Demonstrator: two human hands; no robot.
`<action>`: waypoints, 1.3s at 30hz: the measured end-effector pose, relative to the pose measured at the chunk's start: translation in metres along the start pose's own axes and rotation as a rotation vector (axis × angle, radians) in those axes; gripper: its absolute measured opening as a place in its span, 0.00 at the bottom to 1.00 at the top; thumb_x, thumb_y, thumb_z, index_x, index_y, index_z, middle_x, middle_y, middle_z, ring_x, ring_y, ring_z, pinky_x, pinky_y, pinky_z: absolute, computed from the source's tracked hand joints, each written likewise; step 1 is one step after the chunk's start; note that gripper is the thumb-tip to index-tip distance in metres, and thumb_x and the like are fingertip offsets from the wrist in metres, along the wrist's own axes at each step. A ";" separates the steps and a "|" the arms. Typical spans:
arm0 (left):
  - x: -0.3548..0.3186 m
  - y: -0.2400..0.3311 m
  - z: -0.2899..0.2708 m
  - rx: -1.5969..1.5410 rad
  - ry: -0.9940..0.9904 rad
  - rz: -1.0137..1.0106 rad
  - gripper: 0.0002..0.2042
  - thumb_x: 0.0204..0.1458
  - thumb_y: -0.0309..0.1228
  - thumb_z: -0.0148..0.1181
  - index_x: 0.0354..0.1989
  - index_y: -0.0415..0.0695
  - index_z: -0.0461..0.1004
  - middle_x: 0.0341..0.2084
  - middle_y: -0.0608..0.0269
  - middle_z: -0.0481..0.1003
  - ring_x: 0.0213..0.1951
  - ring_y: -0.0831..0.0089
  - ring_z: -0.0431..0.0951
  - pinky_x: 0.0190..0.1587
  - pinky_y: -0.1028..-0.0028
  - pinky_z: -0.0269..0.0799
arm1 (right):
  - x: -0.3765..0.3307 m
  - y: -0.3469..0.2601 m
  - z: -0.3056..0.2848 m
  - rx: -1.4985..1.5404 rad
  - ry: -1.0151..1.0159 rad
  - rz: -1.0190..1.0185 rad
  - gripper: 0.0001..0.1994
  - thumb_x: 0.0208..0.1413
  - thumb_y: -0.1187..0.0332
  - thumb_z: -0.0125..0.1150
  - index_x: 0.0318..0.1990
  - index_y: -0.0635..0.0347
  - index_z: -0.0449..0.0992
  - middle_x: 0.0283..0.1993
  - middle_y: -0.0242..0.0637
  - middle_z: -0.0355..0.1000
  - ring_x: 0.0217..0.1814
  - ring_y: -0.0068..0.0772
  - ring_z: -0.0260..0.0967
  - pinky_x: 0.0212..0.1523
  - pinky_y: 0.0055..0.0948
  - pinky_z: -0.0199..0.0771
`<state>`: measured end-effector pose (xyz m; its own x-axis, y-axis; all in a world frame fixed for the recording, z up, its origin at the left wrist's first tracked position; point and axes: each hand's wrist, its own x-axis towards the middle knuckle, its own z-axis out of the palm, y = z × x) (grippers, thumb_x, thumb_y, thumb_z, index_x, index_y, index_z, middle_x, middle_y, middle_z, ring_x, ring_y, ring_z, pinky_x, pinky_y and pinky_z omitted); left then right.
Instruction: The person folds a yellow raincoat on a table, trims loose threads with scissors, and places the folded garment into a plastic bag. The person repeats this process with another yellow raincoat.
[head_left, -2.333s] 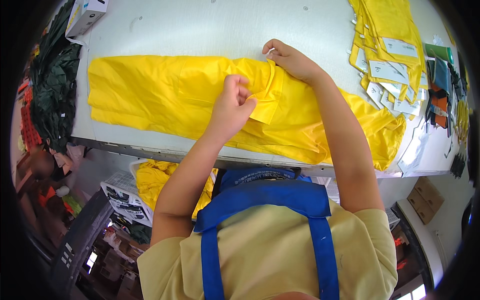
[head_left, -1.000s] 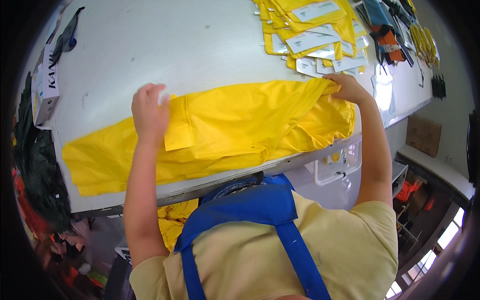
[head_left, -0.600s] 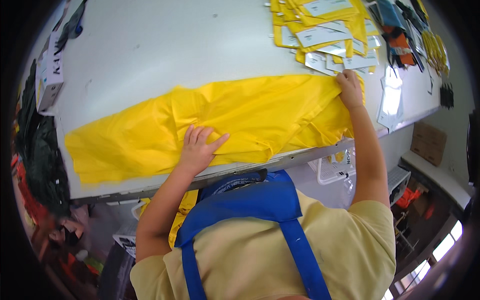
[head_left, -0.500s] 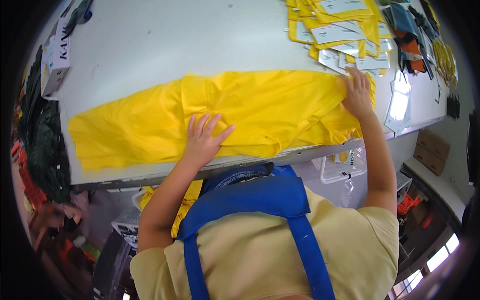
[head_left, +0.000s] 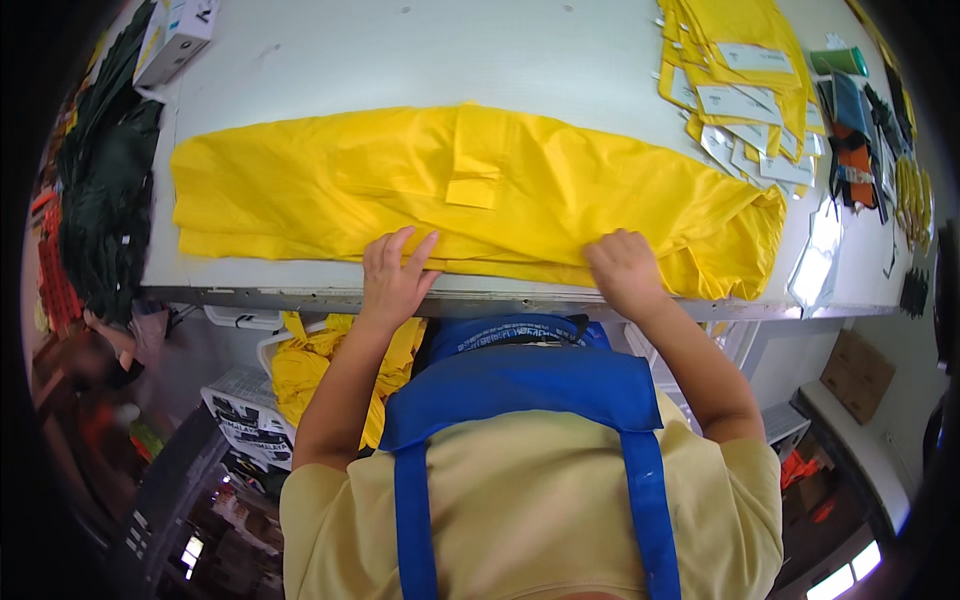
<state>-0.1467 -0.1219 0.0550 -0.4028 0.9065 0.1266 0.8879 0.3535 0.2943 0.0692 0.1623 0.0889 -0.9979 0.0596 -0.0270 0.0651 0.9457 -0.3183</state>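
Note:
A large yellow garment (head_left: 480,195) lies spread lengthwise across the white table (head_left: 420,55), with a small flap near its middle. My left hand (head_left: 393,275) rests flat on the garment's near edge, fingers spread. At the same near edge, further right, my right hand (head_left: 625,270) has its fingers curled over the fabric. Whether it grips the cloth or only presses it cannot be told.
A stack of folded yellow packets with white labels (head_left: 745,70) lies at the table's back right, beside mixed coloured items (head_left: 860,140). A white box (head_left: 175,35) sits at the back left. Dark green fabric (head_left: 105,190) hangs off the left side. More yellow fabric (head_left: 300,365) sits in a bin under the table.
The garment now lies flatter and straighter on the table. Both hands have come to its near edge, the right one moving in from the far right end.

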 end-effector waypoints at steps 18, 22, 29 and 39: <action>0.027 -0.057 -0.027 0.149 0.183 -0.390 0.30 0.52 0.47 0.55 0.64 0.56 0.58 0.63 0.53 0.52 0.62 0.45 0.52 0.58 0.41 0.48 | 0.083 -0.077 -0.003 0.140 0.179 0.288 0.24 0.50 0.57 0.63 0.52 0.58 0.69 0.55 0.50 0.63 0.56 0.52 0.60 0.57 0.50 0.58; 0.001 -0.062 0.020 0.131 0.032 -0.544 0.34 0.55 0.53 0.48 0.69 0.61 0.47 0.70 0.51 0.35 0.67 0.35 0.36 0.59 0.30 0.32 | 0.108 -0.106 0.092 -0.108 -0.010 0.410 0.34 0.55 0.49 0.54 0.67 0.47 0.55 0.73 0.47 0.38 0.75 0.57 0.30 0.65 0.67 0.29; -0.046 -0.132 -0.008 0.088 -0.071 -0.733 0.34 0.57 0.57 0.39 0.70 0.60 0.42 0.70 0.50 0.33 0.69 0.43 0.30 0.65 0.41 0.25 | 0.109 -0.111 0.104 -0.255 0.002 0.384 0.35 0.55 0.45 0.49 0.69 0.43 0.52 0.75 0.43 0.34 0.76 0.56 0.25 0.65 0.68 0.20; 0.064 -0.135 0.000 0.001 0.034 -0.179 0.28 0.57 0.52 0.45 0.65 0.58 0.58 0.67 0.59 0.52 0.68 0.57 0.47 0.68 0.54 0.36 | 0.115 -0.111 0.102 -0.273 -0.024 0.404 0.33 0.56 0.44 0.49 0.68 0.42 0.55 0.74 0.41 0.38 0.76 0.55 0.27 0.66 0.67 0.21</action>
<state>-0.2921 -0.1110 0.0233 -0.5620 0.8205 0.1043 0.8013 0.5089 0.3145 -0.0517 0.0316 0.0242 -0.8926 0.4345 -0.1201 0.4395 0.8981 -0.0179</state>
